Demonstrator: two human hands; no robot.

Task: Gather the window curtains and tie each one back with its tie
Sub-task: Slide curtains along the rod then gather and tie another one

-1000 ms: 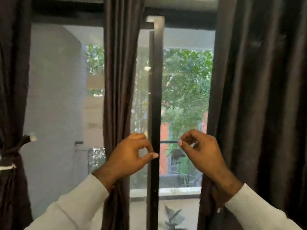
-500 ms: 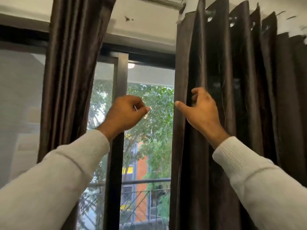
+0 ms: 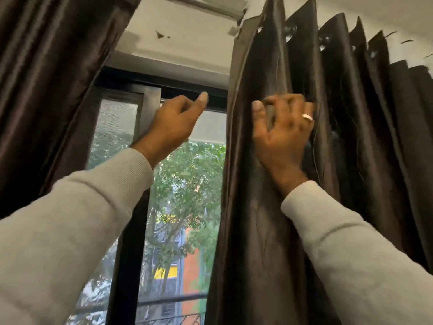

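**Right hand on the right curtain's inner folds; gather direction is rightward along the rod**

Obs. Right curtain point(image 3: 328, 160) hangs as a run of vertical pleats from the curtain rod point(image 3: 206, 7) at top of frame. Its long axis is vertical; its free inner edge borders the open glass, and the pleats fan out rightward to the frame edge, so it is not yet bunched.

Right hand point(image 3: 282, 132) is high on this curtain, just inside the inner edge. Fingers are curled into the first folds, with cloth caught between fingers and thumb; thumb points up along the edge. A ring shows on one finger. Motion blur prevents saying how many pleats are taken.

Left hand point(image 3: 174, 124) is raised in front of the window frame point(image 3: 150, 109), apart from both curtains. Fingers are loosely curled, thumb out toward the right, nothing in them.

Left curtain point(image 3: 46, 78) hangs at the upper left, beside the left forearm, not touched. No tie is in view for either curtain.

Assessment. The right hand already has the cloth; the left is the farther one, separated from the inner edge by the strip of open glass. The bulk of the fabric lies to the right of the gripping hand. Gathering should therefore mean sliding the held edge rightward along the rod, across the pleats, not down their length. Gathering stage only; tying not begun on this curtain.
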